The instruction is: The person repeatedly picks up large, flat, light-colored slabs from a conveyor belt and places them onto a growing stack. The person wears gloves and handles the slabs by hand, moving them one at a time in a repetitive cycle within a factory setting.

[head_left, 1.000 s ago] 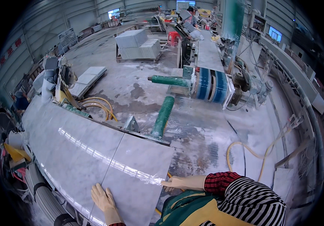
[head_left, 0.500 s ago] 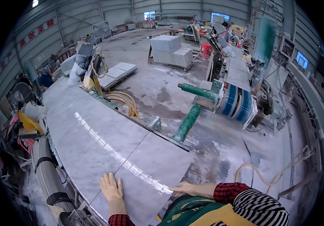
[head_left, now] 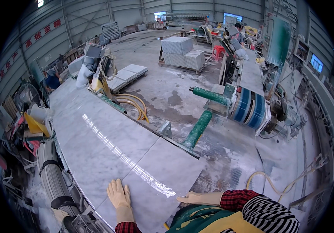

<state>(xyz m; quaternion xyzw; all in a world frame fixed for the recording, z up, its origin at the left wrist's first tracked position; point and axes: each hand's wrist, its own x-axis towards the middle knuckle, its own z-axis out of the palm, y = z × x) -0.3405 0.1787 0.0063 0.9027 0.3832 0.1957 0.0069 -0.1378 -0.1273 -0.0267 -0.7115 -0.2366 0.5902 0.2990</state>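
Observation:
A polished white-and-grey stone slab [head_left: 147, 202] lies flat in front of me, butted against a longer slab [head_left: 97, 149] of the same stone at a thin seam. A bright strip of reflected light runs along both. My left hand [head_left: 119, 194], in a pale rubber glove, rests palm down on the near slab beside the seam, fingers stretched out. At that slab's near right edge is my right hand [head_left: 192, 198], gloved alike, its fingers closed on the edge; the fingers underneath are hidden.
Green rollers [head_left: 199, 130] jut out past the slab's far side. A blue-banded belt machine [head_left: 248, 108] stands to the right. A bundle of grey strips [head_left: 52, 176] lies at left. Stacked tiles [head_left: 182, 54], a yellow hose [head_left: 136, 105] and co-workers [head_left: 52, 79] are farther off.
The whole view has shifted slightly right as my head turned. Both hands stay at nearly the same places on the slab.

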